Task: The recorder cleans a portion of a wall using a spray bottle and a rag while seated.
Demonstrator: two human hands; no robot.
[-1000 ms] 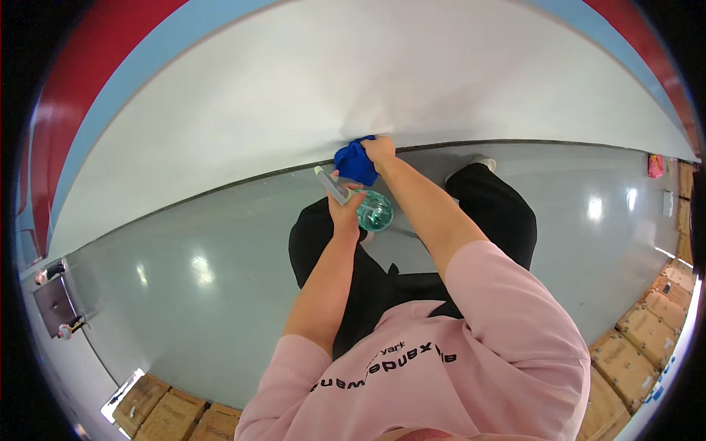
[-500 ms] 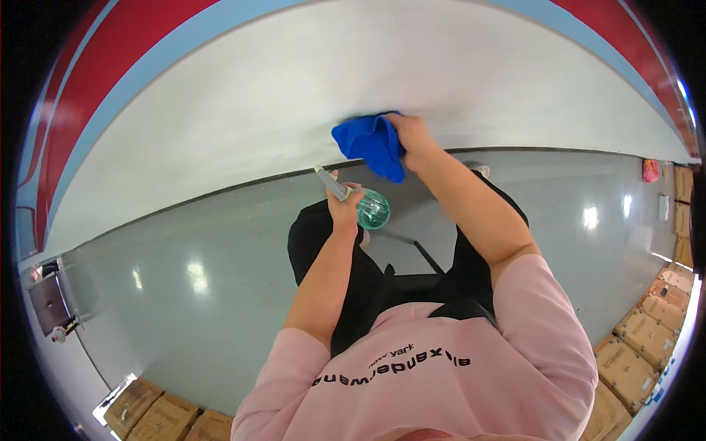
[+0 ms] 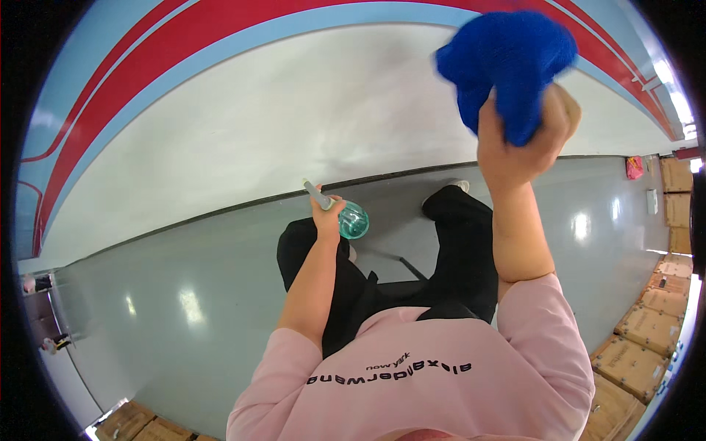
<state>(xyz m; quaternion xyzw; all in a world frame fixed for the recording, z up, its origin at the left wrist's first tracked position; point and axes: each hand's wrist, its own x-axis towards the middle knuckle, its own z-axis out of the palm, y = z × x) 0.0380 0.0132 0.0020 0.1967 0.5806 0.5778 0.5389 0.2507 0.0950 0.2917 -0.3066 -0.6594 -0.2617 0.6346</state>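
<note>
My right hand (image 3: 526, 147) is raised at the upper right, its fingers closed on a bunched blue cloth (image 3: 507, 62). The cloth hangs over the thumb and looks slightly blurred. Lower down and left of the middle, my left hand (image 3: 326, 215) grips a spray bottle (image 3: 354, 221) by its neck. The bottle has a clear green body and a grey-white spray head pointing toward the wall. In front of me curves a white wall panel (image 3: 257, 110), with red and light blue bands above it. Whether the cloth touches the panel I cannot tell.
I sit low, knees apart, over a shiny grey floor (image 3: 169, 353). A dark strip (image 3: 412, 171) runs along the panel's foot. Cardboard-coloured boxes (image 3: 647, 327) line the right edge, others stand at lower left. A pink-red bag (image 3: 634, 167) lies at far right.
My right hand has lifted the blue cloth from the lower panel up and to the right, nearer my head. My left hand with the spray bottle has shifted slightly left and down in the view.
</note>
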